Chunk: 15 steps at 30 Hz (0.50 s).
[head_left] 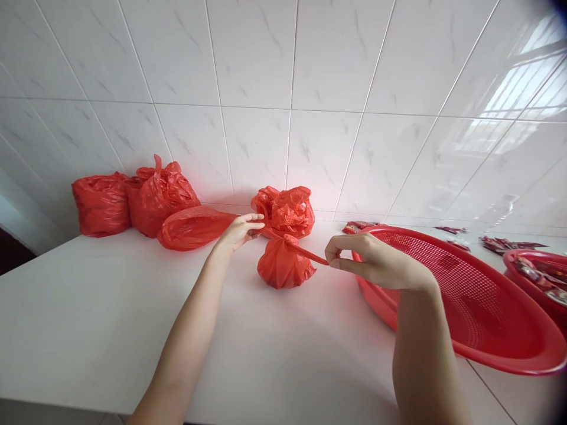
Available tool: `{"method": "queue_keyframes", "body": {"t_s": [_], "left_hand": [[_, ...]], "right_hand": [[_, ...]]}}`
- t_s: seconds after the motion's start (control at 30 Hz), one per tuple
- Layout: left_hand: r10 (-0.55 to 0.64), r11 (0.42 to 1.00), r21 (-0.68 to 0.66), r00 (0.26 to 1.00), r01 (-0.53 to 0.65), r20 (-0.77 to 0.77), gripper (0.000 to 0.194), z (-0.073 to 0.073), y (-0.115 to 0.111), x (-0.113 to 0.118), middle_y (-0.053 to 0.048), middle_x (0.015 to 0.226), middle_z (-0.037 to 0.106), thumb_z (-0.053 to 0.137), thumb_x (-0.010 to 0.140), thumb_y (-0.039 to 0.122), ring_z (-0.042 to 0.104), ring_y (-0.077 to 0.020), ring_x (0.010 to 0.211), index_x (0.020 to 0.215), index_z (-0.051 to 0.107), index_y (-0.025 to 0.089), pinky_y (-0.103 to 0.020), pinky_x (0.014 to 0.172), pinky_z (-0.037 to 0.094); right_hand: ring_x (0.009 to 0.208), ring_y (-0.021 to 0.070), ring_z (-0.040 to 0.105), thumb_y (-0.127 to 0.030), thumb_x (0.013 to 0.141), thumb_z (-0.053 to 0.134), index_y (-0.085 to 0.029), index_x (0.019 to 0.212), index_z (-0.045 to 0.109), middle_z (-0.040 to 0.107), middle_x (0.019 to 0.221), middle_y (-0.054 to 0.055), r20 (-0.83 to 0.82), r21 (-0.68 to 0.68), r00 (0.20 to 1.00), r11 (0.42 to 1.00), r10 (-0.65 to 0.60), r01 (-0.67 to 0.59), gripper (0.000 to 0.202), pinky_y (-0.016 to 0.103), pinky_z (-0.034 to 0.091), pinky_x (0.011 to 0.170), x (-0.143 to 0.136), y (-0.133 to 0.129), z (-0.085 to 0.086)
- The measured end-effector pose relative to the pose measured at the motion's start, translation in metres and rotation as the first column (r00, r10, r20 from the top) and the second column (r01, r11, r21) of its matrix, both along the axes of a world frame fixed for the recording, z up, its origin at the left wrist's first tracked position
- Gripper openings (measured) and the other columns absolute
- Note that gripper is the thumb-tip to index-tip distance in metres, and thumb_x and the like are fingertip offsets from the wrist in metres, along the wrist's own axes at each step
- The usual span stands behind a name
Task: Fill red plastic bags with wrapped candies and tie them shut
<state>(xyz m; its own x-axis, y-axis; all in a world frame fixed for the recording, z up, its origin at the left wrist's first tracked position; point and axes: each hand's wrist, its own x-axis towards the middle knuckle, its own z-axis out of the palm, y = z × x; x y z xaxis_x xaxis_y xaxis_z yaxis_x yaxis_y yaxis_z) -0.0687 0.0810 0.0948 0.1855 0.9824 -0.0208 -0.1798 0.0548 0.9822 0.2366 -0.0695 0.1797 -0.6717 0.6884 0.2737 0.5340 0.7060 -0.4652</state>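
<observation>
A small filled red plastic bag [286, 265] rests on the white table, its neck gathered in a twist or knot. My right hand [361, 257], right of the bag, pinches one stretched red strand that runs from the neck. On the other side my left hand [243, 230] has its fingers closed around the other red strand, which leads up and left from the neck. Left of that hand an inflated, loose part of red plastic [190, 227] spreads over the table; whether it belongs to the same bag cannot be made out.
Two full red bags [101, 203] [162, 195] stand at the back left, and crumpled red bags [292, 212] lie by the tiled wall. A large red sieve basket [509, 342], a red basin [544, 257] and scattered wrapped packets [509, 244] are on the right.
</observation>
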Motion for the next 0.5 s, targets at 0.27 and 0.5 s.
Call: {"method": "queue_keyframes", "body": {"t_s": [0.27, 0.5], "left_hand": [[0.178, 0.984, -0.036, 0.981, -0.176, 0.075, 0.041, -0.024, 0.019, -0.011, -0.002, 0.074, 0.065, 0.087, 0.053, 0.013, 0.058, -0.0104, 0.059, 0.086, 0.062, 0.014, -0.027, 0.063, 0.047], [0.238, 0.929, 0.243, 0.953, -0.280, 0.189, 0.033, 0.031, -0.017, -0.002, 0.002, 0.081, 0.063, 0.087, 0.061, 0.026, 0.056, -0.0070, 0.067, 0.086, 0.067, 0.017, -0.018, 0.058, 0.042]], "right_hand": [[0.076, 0.0149, 0.056, -0.020, 0.094, 0.050, -0.020, 0.083, 0.060, 0.063, 0.082, 0.002, -0.030, -0.064, 0.996, 0.995, -0.081, 0.079, 0.014, 0.028, 0.044, 0.069, -0.004, 0.008, -0.003], [0.070, 0.0147, 0.057, -0.028, 0.094, 0.060, -0.020, 0.089, 0.060, 0.061, 0.072, 0.001, -0.568, -0.163, 0.804, 0.982, -0.176, 0.100, 0.009, 0.031, 0.048, 0.072, -0.014, 0.011, -0.005]]}}
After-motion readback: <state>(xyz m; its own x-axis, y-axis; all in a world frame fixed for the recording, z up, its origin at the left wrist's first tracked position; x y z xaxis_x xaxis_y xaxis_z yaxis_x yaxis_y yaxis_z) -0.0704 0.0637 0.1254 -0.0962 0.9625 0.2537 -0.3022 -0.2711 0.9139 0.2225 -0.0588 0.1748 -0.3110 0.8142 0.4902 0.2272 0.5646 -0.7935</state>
